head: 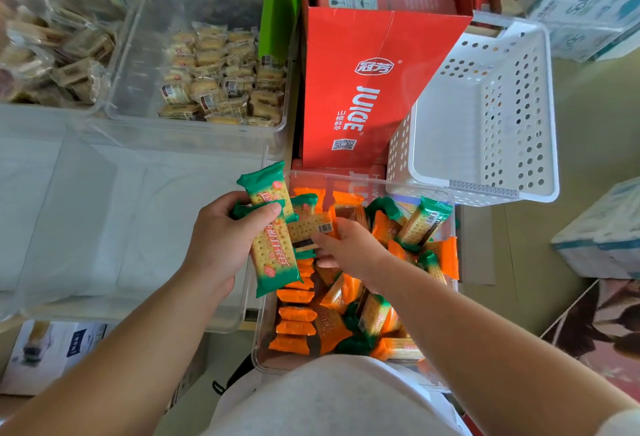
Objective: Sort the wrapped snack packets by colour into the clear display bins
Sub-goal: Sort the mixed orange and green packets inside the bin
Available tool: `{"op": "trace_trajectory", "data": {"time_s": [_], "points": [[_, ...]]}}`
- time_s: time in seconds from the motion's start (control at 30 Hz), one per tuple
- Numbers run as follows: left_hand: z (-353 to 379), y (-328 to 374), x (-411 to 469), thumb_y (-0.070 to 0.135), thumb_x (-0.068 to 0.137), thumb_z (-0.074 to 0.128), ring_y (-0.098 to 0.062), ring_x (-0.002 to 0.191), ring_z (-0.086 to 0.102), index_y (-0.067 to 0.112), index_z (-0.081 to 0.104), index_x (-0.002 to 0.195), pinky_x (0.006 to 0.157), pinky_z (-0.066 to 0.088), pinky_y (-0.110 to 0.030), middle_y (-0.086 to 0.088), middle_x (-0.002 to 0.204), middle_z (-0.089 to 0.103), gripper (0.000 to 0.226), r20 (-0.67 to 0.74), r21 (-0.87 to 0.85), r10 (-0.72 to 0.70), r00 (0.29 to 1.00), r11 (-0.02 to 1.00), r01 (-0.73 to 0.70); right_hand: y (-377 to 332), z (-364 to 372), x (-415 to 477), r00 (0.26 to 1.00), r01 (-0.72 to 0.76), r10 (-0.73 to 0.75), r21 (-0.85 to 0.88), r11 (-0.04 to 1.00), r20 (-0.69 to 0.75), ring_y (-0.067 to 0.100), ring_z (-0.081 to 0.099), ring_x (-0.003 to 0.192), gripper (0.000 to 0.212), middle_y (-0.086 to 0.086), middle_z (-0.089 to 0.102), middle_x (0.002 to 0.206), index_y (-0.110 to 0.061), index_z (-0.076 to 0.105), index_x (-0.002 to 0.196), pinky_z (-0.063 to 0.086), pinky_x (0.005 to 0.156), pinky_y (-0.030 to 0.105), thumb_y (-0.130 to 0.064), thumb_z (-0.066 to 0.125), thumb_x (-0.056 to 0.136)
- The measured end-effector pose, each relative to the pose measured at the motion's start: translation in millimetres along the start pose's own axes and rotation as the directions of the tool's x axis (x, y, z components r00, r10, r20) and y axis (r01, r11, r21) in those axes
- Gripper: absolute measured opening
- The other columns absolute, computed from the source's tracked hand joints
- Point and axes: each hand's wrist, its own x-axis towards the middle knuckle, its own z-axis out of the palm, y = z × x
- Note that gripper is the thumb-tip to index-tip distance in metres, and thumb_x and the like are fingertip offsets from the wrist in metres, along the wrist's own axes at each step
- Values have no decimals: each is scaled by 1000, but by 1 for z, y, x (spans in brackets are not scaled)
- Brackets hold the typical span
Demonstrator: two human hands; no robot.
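A clear bin (450, 228) in front of me holds a mixed heap of orange packets (298, 328) and green packets (424, 219) of crackers. My left hand (221, 245) is shut on a fan of green packets (273, 255), held over the bin's left rim. My right hand (349, 248) reaches into the bin and pinches one more green packet (310, 228) by its end, right beside the held bunch. A large empty clear bin (114, 224) lies to the left, under my left hand.
Farther back on the left, a clear bin of pale wrapped biscuits (221, 75) and another bin of brown snacks (52, 55). A red juice carton (363, 89) stands behind the mixed bin. An empty white perforated basket (485, 117) sits at the right. Boxes line the floor.
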Motion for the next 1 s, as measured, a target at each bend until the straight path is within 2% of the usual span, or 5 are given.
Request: {"op": "trace_trajectory", "data": {"time_s": [0.23, 0.53, 0.67, 0.87, 1.0], "points": [[4, 2, 3, 20, 87, 75, -11, 77, 74, 20, 70, 96, 53, 53, -23, 7, 85, 75, 11, 7, 18, 16, 1000, 1000, -16, -25, -63, -11, 953, 127, -247, -511, 850, -175, 15, 67, 69, 13, -2, 71, 79, -22, 67, 100, 56, 64, 34, -33, 62, 96], [7, 4, 5, 20, 87, 76, -14, 82, 74, 21, 70, 98, 65, 57, -36, 7, 89, 75, 12, 15, 29, 3, 1000, 1000, -3, -13, -46, 34, 938, -10, -339, -983, 185, -73, 25, 66, 90, 12, 1, 68, 100, -26, 63, 107, 44, 62, 32, -30, 61, 95], [6, 4, 5, 21, 87, 75, -12, 82, 74, 21, 70, 98, 63, 56, -33, 7, 91, 75, 13, 15, 29, 0, 1000, 1000, 0, 6, -37, 51, 886, -66, -436, -975, 212, -154, 22, 67, 81, 3, -4, 70, 90, -28, 64, 94, 38, 60, 30, -30, 61, 94], [6, 3, 5, 22, 87, 75, -10, 82, 74, 21, 70, 98, 61, 55, -28, 10, 88, 75, 12, 18, 24, -2, 1000, 1000, 2, 19, -38, 39, 767, -83, -555, -907, 412, -322, 26, 66, 76, 31, 1, 68, 82, -17, 51, 107, 45, 72, 36, -37, 66, 88], [5, 3, 5, 24, 87, 76, -11, 83, 74, 22, 69, 98, 62, 56, -30, 9, 91, 75, 13, 18, 29, -16, 1000, 999, 15, 13, -33, 46, 791, -104, -477, -853, 511, -382, 27, 64, 80, 31, 0, 68, 85, -23, 47, 106, 42, 78, 36, -38, 67, 88]]}}
